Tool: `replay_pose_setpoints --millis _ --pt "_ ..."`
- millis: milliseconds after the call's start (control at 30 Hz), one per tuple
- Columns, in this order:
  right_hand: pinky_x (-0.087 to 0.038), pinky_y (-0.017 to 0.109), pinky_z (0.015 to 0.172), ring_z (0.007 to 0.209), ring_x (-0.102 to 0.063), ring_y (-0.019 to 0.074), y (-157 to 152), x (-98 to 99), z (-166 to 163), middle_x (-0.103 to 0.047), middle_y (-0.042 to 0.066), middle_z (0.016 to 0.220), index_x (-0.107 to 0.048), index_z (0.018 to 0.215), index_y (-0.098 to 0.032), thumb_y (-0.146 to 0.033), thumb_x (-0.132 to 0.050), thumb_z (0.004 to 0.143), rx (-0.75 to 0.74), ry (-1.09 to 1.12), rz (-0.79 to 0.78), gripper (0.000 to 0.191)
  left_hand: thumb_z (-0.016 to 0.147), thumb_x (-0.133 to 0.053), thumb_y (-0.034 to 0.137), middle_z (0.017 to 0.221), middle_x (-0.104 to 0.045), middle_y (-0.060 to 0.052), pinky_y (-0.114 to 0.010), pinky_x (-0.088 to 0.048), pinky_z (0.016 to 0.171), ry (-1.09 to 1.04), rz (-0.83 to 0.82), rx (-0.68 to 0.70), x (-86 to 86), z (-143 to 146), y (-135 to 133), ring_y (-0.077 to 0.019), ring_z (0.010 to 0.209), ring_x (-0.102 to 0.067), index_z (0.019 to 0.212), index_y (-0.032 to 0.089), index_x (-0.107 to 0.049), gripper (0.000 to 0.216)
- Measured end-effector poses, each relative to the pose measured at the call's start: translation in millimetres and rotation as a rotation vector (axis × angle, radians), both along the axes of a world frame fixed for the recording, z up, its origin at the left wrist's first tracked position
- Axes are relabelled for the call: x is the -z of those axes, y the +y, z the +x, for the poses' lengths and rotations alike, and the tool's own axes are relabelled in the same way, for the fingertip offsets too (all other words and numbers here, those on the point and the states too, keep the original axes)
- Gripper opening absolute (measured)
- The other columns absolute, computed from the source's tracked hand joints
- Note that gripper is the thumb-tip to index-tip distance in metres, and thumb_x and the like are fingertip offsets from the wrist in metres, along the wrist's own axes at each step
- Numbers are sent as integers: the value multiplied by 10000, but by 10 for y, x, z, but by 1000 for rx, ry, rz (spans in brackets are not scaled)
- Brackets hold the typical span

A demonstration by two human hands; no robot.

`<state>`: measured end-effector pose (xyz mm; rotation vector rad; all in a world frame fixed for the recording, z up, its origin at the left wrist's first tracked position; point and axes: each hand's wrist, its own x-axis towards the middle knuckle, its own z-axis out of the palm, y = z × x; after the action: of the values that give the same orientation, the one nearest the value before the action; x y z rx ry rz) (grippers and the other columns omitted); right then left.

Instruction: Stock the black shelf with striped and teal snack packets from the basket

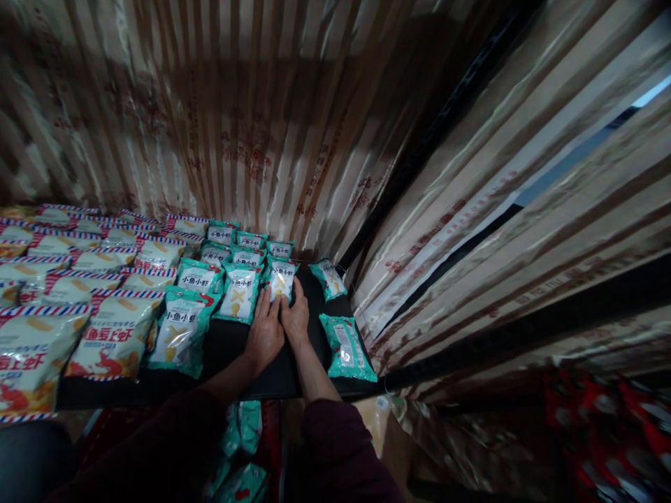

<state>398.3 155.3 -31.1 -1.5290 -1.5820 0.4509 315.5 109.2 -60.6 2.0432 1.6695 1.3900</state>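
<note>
Both hands are on one teal-and-white snack bag (282,273) at the front of a short row on the black table. My left hand (265,328) presses its fingers against the bag's lower left side. On the lower right side, my right hand (296,314) wraps its fingers round the edge. Directly left of it stands another teal snack bag (238,292), close to my left fingers. A larger teal bag (181,332) sits nearer the table's front edge. Farther right lie two separate teal bags, one upper (330,281) and one lower (347,346), the lower with its back showing.
Rows of white bags with striped edges (115,335) fill the left of the black table (225,367). Below the front edge, more teal bags (250,423) lie in a red container. Pleated printed sheeting (251,126) hangs behind; a dark pole (419,161) crosses at right.
</note>
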Motion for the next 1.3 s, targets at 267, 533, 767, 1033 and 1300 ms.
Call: replay_pose_setpoints --millis 267,533,767,1033,1300 --pt "-417 370 1012 1157 -565 239 37 -15 -4 -597 110 1288 -509 1325 -159 -235 -489 869 -30 -78 -86 463 748 -396 8 1542 -232 -165 -506 -239 1162 36 1 11 55 -5 16 -294 1446 -120 1366 65 -401 621" --pt "-363 394 1071 1254 -490 264 -165 -44 6 -522 181 1357 -438 1365 -44 -232 -508 857 39 -81 -18 546 824 -396 56 1555 -168 -190 -518 -233 1157 111 17 -9 -82 -20 -57 -306 1449 -31 1327 46 -433 504" --pt "-380 364 1060 1199 -530 232 -574 -138 95 -605 146 1263 -593 1218 -79 -173 -492 846 22 -130 36 397 823 -420 81 1521 -262 -203 -478 -293 1143 199 0 48 -103 7 -270 -303 1446 -98 1244 47 -511 432" --pt "-433 342 996 1084 -599 189 -1030 -33 106 -680 95 1123 -698 1002 -164 -92 -413 833 -58 -86 -28 339 821 -378 87 1415 -442 -207 -469 -362 1103 220 -103 163 -30 0 -653 -274 1395 -296 1205 52 -557 425" --pt "-466 330 932 982 -619 188 -1414 45 22 -699 73 1009 -694 930 -182 -84 -406 826 -66 -62 -17 322 808 -424 115 1313 -539 -199 -443 -402 1065 230 -145 134 -32 -68 -1095 -265 1278 -453 1218 65 -559 435"
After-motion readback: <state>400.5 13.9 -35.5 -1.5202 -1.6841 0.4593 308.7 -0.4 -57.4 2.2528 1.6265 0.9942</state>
